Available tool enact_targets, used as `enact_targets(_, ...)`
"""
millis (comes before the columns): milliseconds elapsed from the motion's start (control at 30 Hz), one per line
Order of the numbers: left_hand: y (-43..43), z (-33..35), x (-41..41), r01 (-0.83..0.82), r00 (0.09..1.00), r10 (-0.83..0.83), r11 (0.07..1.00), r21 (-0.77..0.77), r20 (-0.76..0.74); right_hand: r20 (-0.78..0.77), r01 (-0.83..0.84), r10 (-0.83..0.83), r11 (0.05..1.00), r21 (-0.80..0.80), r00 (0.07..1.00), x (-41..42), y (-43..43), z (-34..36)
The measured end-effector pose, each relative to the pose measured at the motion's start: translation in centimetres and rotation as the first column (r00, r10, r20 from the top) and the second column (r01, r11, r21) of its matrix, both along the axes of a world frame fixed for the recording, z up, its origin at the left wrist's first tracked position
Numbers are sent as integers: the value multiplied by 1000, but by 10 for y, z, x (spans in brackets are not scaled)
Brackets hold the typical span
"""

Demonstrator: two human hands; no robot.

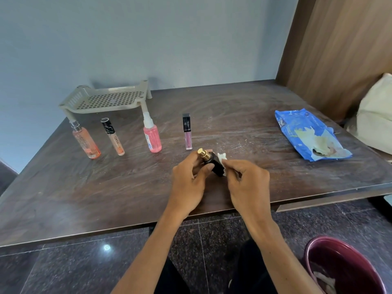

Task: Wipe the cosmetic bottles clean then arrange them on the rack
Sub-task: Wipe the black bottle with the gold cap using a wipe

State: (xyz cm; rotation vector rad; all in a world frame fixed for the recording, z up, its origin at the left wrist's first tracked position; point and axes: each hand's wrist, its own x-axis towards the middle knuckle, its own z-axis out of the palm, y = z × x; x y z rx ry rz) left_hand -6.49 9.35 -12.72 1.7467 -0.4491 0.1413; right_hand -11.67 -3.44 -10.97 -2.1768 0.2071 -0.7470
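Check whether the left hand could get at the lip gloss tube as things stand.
Probably not right away: the left hand is holding the black bottle. The path to the lip gloss tube, standing just beyond, looks open once it lets go.

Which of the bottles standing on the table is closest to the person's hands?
The slim pink lip-gloss tube with the black cap, rightmost of the four standing bottles. The other three stand farther left, nearer the beige rack.

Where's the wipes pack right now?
In the head view, the blue wipes pack lies flat on the table's right side, beyond the right hand, with its flap open.
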Motion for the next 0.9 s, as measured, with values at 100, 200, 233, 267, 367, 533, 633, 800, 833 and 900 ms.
enact_targets(100,-1,0,0,-11,1000,11,1000,23,13,-42,-1,1,1000,-4,999,0,-5,2)
enact_targets(200,-1,-3,2,-7,999,7,1000,-13,-37,4,-53,53,999,-3,999,5,4,12)
enact_targets(233,-1,-4,2,-4,999,2,1000,-24,-53,22,-66,66,998,-8,998,7,8,15)
enact_targets(267,-1,-4,2,-2,998,1,1000,-27,-60,35,-74,74,997,-9,997,7,10,16)
enact_targets(367,0,-4,2,-3,999,2,1000,-20,-51,40,-64,63,998,20,997,6,8,10)
enact_targets(533,-1,-4,3,-19,999,20,1000,18,-30,-96,7,-7,1000,4,995,2,-7,0)
enact_targets(633,0,-3,2,-15,1000,16,1000,25,-17,-42,-29,29,1000,3,999,4,1,10)
enact_targets(800,0,-4,3,-6,999,6,1000,2,-36,36,-88,89,996,-21,995,7,10,17)
enact_targets(833,0,-4,3,-7,999,7,1000,0,-34,38,-78,78,997,-20,996,6,8,14)
enact_targets(900,-1,-3,2,-15,1000,15,1000,19,-4,9,-38,38,999,-25,999,4,2,5)
